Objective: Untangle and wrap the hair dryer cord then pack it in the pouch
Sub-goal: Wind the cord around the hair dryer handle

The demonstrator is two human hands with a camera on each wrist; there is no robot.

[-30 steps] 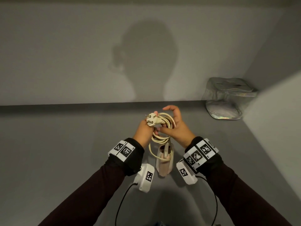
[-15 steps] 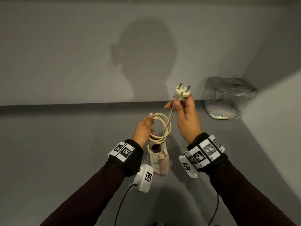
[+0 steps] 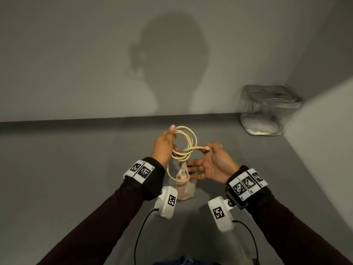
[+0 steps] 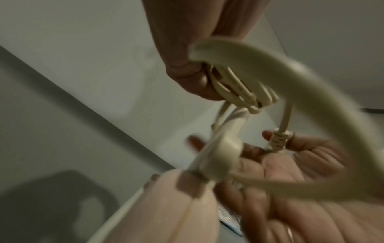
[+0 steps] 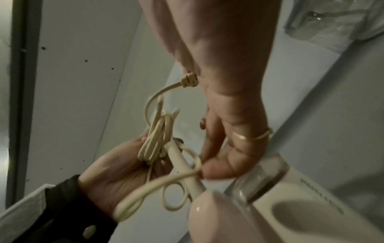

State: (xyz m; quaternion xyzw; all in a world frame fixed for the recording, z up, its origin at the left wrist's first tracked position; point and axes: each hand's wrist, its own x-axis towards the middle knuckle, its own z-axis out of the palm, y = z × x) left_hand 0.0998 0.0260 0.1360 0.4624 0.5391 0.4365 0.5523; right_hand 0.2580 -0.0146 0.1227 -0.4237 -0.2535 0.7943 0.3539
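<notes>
My left hand (image 3: 167,142) grips a coil of the cream hair dryer cord (image 3: 189,137), held upright. My right hand (image 3: 215,160) is turned palm up just right of the coil; thumb and forefinger pinch the plug end (image 3: 207,149), and the other fingers lie straight. A short stretch of cord runs from the coil to that pinch. The pink hair dryer (image 3: 183,188) is under both hands on its cord; I cannot tell whether it rests on the table. In the right wrist view the coil (image 5: 156,139) lies in the left palm (image 5: 116,169) above the dryer (image 5: 290,213).
A clear zip pouch (image 3: 267,109) sits in the back right corner where the grey table (image 3: 76,169) meets the back and side walls. Black camera cables hang from both wrists near the table's front edge.
My right hand came down from its raised position with the plug and turned palm up beside the coil. The left hand lifted the coil a little and stayed gripping it.
</notes>
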